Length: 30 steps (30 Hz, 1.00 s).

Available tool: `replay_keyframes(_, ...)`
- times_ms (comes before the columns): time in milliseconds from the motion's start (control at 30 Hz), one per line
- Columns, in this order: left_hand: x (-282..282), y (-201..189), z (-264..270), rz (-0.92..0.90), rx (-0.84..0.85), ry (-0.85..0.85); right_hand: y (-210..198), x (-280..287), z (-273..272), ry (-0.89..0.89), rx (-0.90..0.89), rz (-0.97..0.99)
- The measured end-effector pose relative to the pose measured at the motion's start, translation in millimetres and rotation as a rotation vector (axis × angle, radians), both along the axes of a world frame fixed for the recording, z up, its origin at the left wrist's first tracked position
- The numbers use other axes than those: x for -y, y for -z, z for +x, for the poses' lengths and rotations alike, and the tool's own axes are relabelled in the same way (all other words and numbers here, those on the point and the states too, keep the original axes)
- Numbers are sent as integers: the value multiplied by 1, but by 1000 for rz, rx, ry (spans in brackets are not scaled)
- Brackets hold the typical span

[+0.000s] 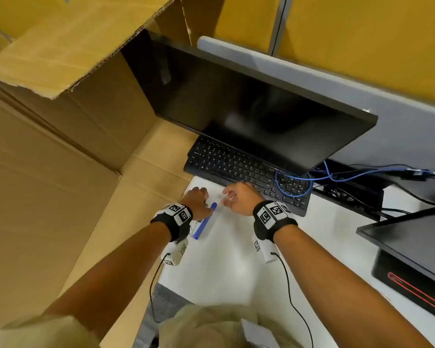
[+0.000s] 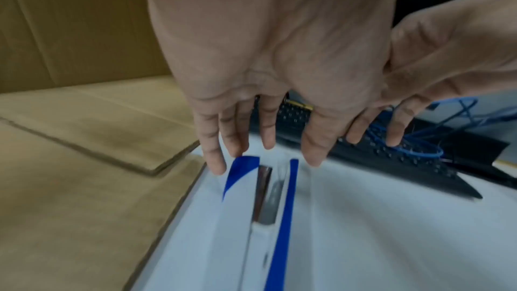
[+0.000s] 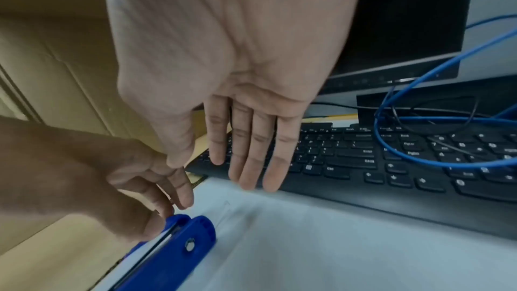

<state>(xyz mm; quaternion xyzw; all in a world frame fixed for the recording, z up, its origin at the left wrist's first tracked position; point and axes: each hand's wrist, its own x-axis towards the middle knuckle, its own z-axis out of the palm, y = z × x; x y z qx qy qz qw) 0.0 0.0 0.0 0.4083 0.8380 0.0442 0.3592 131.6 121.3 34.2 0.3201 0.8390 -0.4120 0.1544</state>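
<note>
A long blue-handled tool (image 1: 204, 221) lies on the white desk (image 1: 224, 267) in front of the keyboard. It has a metal strip (image 2: 263, 191) between its blue edges and a screw (image 3: 190, 246) near its far end. My left hand (image 1: 199, 193) hovers over that far end with relaxed fingers (image 2: 215, 158); its thumb side touches the blue tool (image 3: 184, 249). My right hand (image 1: 227, 197) is just to the right, fingers (image 3: 251, 172) straight and together, above the desk at the keyboard's front edge, holding nothing.
A black keyboard (image 1: 236, 167) sits under a dark monitor (image 1: 249, 101), with a blue cable (image 1: 291, 182) looped over its right end. Large cardboard boxes (image 1: 48, 172) fill the left side. A second dark screen (image 1: 412, 237) stands at the right.
</note>
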Motion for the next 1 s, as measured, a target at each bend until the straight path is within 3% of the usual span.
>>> replay_keyframes(400,4,15,-2,-63,32,-100,35,9,2,-2,56,-89)
replay_keyframes(667,-4,18,35,-12,164,-49,48,13,25,30,-23,-86)
replay_keyframes(1000,-41,9,97,140,284,137,56,-6,108,166,-78,-62)
